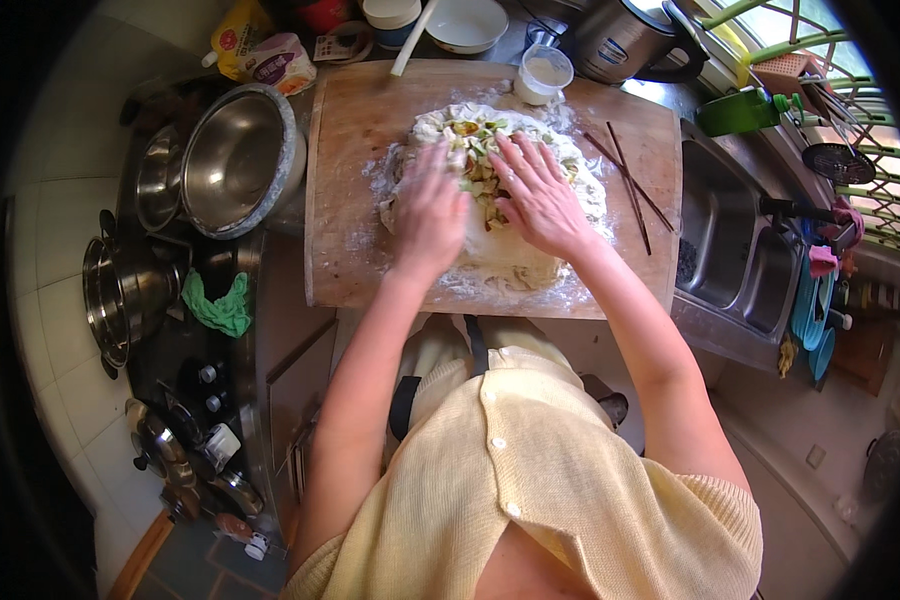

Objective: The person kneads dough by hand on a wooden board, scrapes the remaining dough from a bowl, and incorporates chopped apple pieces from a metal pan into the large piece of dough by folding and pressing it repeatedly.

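A floury slab of soft dough [517, 259] lies on the wooden board [345, 262]. Chopped pale-green and brown pieces [483, 176] are heaped along its middle. My right hand [541, 195] is spread flat over the right side of the heap, fingers apart and holding nothing. On the left side, my left hand [433, 206] is blurred by motion, palm down over the dough with its thumb toward the pieces. What lies under both palms is hidden. Two brown chopsticks [631, 187] cross each other on the board to the right of the dough.
At the board's back edge stands a plastic tub of white powder [543, 75], near an electric kettle [622, 41]. A steel basin [236, 161] is on the left, with a green cloth [217, 302] below it. The steel sink [720, 225] adjoins the right side.
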The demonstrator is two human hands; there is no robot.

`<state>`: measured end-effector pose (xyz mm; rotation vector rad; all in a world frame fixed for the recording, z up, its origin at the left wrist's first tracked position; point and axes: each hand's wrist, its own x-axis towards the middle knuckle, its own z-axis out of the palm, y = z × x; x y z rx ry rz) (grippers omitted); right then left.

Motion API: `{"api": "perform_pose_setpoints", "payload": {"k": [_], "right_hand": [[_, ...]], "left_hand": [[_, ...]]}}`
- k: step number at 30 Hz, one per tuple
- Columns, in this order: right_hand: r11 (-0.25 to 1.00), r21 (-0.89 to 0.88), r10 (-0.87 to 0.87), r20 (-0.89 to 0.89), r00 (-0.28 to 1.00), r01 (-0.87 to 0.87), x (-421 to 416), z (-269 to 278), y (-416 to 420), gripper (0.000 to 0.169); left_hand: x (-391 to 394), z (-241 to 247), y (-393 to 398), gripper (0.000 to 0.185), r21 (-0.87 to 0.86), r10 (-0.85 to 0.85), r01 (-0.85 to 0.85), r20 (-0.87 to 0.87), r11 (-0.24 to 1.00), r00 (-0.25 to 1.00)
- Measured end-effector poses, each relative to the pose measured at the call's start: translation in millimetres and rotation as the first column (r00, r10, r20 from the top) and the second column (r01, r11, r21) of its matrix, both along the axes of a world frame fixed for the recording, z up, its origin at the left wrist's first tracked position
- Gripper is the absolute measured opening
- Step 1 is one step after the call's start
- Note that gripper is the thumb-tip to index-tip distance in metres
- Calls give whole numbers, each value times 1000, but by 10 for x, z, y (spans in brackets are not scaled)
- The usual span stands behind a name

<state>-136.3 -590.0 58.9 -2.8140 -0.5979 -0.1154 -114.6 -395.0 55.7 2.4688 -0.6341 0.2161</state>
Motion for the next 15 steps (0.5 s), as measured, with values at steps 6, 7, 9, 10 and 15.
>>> {"api": "perform_pose_setpoints", "payload": {"k": [6, 7, 9, 10, 15], "right_hand": [[998, -5, 59, -35, 998, -60, 87, -158, -54, 71], [998, 14, 68, -39, 997, -68, 82, -170, -63, 73], [997, 21, 80, -44, 996, -79, 113, -184, -81, 74], [996, 25, 89, -47, 995, -88, 123, -190, -84, 75], [990, 85, 117, -20, 993, -115, 205, -251, -136, 73]], "left_hand": [[289, -241, -330, 51, 232, -47, 57, -48, 971, 998], [285, -252, -322, 51, 250, -53, 69, -70, 966, 996], [239, -237, -307, 51, 287, -55, 86, -116, 954, 992], [242, -268, -318, 47, 333, -38, 77, -124, 940, 992], [331, -334, -316, 46, 313, -55, 93, -129, 945, 990]]}}
